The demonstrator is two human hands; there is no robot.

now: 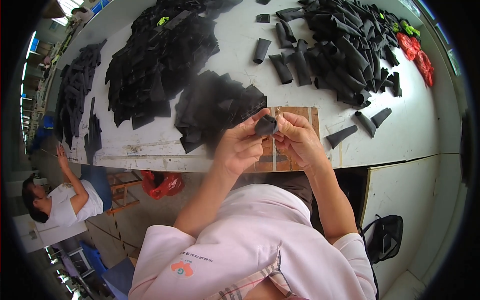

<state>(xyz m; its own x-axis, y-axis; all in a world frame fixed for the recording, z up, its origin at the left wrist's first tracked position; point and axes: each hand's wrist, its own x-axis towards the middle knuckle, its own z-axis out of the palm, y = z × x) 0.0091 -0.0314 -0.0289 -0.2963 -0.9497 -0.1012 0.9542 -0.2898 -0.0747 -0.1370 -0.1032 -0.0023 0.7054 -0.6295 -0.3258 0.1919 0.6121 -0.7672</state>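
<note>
A small black fabric tube (266,126) is held up between my two hands, over the front edge of the table. My left hand (238,149) pinches its left side with thumb and fingers. On the other side, my right hand (302,141) grips the tube's edge between thumb and fingertips. Beneath my hands lies a brown taped cardboard sheet (282,163). Just beyond my left hand is a pile of flat black fabric pieces (207,102). To the right, a few loose black tubes (342,136) lie on the white tabletop.
A larger heap of flat black pieces (155,65) covers the left of the table (135,156). Many rolled black tubes (345,55) are piled far right, beside red plastic bags (416,52). A co-worker (75,200) sits at left, near a wooden stool (122,189).
</note>
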